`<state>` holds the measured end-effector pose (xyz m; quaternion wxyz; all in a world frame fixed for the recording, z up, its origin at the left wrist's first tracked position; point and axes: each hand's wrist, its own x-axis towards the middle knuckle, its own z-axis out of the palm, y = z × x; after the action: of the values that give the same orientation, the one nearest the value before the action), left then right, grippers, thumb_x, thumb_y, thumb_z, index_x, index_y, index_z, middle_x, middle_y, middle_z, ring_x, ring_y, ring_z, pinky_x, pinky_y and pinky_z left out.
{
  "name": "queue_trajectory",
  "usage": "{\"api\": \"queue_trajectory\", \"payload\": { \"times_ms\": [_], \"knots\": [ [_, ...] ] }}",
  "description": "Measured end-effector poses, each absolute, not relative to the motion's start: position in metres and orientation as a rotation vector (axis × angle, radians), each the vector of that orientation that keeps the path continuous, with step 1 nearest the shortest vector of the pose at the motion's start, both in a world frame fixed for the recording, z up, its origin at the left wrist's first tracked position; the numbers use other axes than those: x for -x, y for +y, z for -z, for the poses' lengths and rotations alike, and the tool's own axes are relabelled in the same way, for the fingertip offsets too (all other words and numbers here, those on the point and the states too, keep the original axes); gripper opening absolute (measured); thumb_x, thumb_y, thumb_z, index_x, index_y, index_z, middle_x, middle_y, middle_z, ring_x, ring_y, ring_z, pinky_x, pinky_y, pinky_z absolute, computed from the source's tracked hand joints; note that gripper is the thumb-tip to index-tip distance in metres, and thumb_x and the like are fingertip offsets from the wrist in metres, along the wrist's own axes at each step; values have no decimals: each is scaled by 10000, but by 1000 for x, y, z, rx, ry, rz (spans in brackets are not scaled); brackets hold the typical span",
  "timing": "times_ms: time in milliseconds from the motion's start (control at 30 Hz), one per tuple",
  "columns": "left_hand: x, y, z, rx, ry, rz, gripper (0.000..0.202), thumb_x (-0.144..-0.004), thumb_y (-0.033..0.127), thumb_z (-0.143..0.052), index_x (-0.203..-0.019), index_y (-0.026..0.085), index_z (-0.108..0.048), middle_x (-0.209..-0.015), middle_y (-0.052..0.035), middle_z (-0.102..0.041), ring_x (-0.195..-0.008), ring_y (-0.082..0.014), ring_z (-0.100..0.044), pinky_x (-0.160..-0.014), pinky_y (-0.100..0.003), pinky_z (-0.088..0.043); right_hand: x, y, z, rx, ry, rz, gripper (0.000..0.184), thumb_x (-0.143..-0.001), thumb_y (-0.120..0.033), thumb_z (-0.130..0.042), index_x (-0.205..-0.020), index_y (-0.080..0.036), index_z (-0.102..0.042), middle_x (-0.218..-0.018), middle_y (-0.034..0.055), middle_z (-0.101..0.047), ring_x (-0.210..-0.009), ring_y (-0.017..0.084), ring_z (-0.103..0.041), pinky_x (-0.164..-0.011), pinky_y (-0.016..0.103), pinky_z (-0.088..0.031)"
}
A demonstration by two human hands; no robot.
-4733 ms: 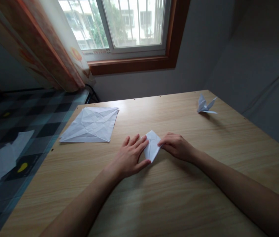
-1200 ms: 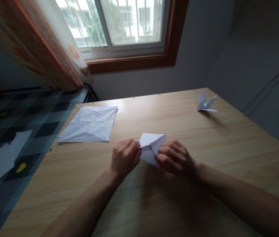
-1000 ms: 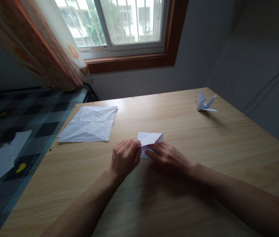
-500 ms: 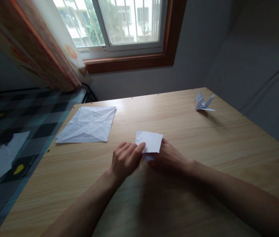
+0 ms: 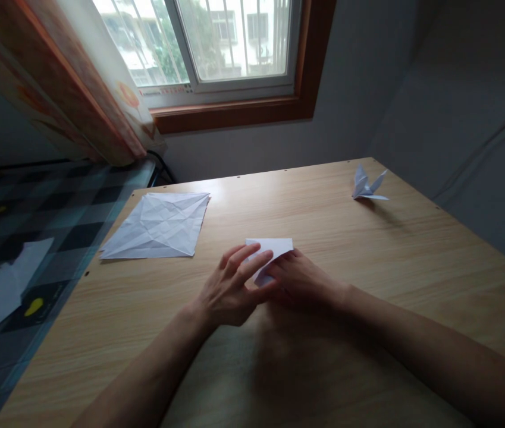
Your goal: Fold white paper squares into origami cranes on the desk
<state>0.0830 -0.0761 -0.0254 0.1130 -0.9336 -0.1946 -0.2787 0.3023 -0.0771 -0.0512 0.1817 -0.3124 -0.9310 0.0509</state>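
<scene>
Because the folded white paper (image 5: 274,244) is small and light, it appears to need both hands close around it, presumably one to steady the layers and one to work the flap. The left hand (image 5: 235,285) is spread, its fingers arched across the paper's left part and its thumb reaching toward the other hand; whether the fingertips press down is not clear. The right hand (image 5: 306,276) comes in from the other side, fingers tucked beneath the raised upper flap, probably to support it; their tips are hidden, so I cannot tell how firmly they grip. The paper thus lies between the hands, its far edge showing beyond the left fingertips, its lower part sheltered between the two.

Well apart on the worktop (image 5: 368,267), a creased paper sheet (image 5: 158,227) lies flat at far left and a paper crane (image 5: 367,188) stands at far right, both seemingly placed out of the fingers' way.
</scene>
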Motion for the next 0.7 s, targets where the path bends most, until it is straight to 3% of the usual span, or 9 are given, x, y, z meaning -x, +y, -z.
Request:
{"api": "queue_trajectory", "payload": {
  "times_ms": [100,200,333,533,700],
  "knots": [
    [-79,-72,24,2799,-623,736,394,-748,217,-613,-1131,310,-604,-1444,-46,-468,-1397,-333,-314,-1108,-558,-329,-308,-76,49,914,-2644,-164,326,-883,-362,-583,-1104,-124,-598,-1183,183,-609,-1138,325,-527,-978,518,-415],
    [-80,-71,24,2677,-669,695,284,-791,167,-612,-1054,272,-612,-1437,-49,-493,-1411,-308,-309,-1120,-541,-335,-313,-74,46,907,-2642,-189,352,-866,-380,-614,-1109,-127,-589,-1195,193,-612,-1135,326,-539,-956,521,-443],
    [-86,-73,23,2585,-680,613,131,-847,254,-621,-977,245,-626,-1442,-39,-501,-1414,-308,-322,-1142,-539,-315,-318,-70,46,833,-2602,-223,261,-850,-366,-639,-983,-143,-602,-1196,186,-631,-1162,313,-552,-980,490,-453],
    [-91,-76,23,2538,-739,619,220,-834,225,-654,-1052,229,-625,-1482,-59,-458,-1455,-349,-228,-1156,-570,-277,-325,-68,47,704,-2481,-360,146,-858,-286,-625,-931,-165,-585,-1247,164,-638,-1091,263,-629,-935,420,-502],
    [-97,-76,23,2403,-758,572,129,-860,284,-625,-965,210,-621,-1421,-81,-516,-1404,-361,-337,-1139,-590,-281,-325,-71,45,699,-2435,-408,154,-829,-248,-642,-949,-157,-608,-1174,158,-679,-1034,256,-657,-896,393,-521]
  ]
}}
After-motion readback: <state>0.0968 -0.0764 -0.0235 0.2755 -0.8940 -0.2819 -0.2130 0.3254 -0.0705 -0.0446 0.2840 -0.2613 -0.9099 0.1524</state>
